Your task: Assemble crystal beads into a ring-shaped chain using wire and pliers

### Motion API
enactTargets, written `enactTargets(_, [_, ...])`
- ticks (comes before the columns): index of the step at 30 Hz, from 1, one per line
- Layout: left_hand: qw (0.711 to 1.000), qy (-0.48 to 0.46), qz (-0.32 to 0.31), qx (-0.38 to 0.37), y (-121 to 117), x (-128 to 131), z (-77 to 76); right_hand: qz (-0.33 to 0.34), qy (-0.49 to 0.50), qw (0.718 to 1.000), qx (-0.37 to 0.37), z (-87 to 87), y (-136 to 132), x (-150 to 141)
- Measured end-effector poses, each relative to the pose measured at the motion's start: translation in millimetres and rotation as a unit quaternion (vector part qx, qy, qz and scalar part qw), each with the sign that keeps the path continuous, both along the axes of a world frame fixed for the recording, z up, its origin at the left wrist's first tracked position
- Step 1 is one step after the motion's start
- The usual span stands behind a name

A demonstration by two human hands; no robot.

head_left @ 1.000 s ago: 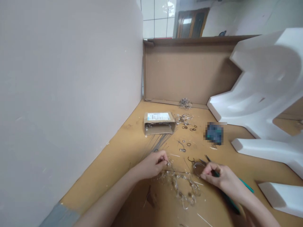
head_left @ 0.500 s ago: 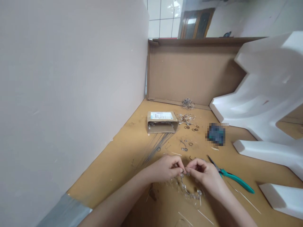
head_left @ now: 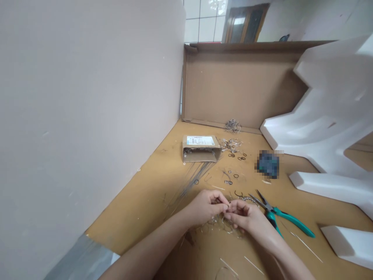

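Note:
My left hand point(head_left: 210, 206) and my right hand point(head_left: 246, 216) meet fingertip to fingertip low over the table. The left thumb and forefinger pinch a small dark ring point(head_left: 228, 205), only partly in sight. The right fingers press together beside it, and what they hold is hidden. Just below the hands are clear beads on thin wire point(head_left: 215, 219) and loose wire loops point(head_left: 229, 225). Right of my right hand lie long-nose pliers with green handles point(head_left: 294, 222), their jaws apart. A short beaded piece point(head_left: 247, 198) lies by the pliers' tips.
A small labelled cardboard box point(head_left: 201, 156) lies on the brown tabletop point(head_left: 140, 206), with straight wires point(head_left: 190, 181) before it. Dark rings point(head_left: 241, 158) and beaded heaps point(head_left: 231, 145) are beyond. White foam point(head_left: 314, 120) stands right, a pale wall point(head_left: 87, 97) left, a cardboard panel point(head_left: 233, 89) behind.
The beaded strand that hung between my hands is no longer plainly visible there. My right hand has turned slightly and closed in on the left. More of the pliers shows. The view has shifted slightly.

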State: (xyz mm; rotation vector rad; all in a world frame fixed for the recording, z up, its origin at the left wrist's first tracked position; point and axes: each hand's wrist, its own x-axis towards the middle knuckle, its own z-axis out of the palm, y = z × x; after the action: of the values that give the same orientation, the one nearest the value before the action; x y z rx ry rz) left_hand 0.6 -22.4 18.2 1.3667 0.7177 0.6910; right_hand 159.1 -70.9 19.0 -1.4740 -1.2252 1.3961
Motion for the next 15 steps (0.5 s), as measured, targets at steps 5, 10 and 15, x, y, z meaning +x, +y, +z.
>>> enactTargets(5, [0.999, -0.039, -0.007, -0.02, 0.6, -2.0, 0.3, -0.029, 0.035, 0.999, -0.003, -1.4, -1.8, -0.2])
enactTargets(10, [0.997, -0.061, -0.01, -0.046, 1.8, -2.5, -0.3, -0.04, 0.055, 0.998, -0.008, -0.8, -1.8, -0.9])
enactTargets(15, [0.994, -0.085, -0.011, -0.074, 0.9, -0.9, -0.7, -0.032, 0.062, 0.997, -0.024, -1.6, -0.6, 2.3])
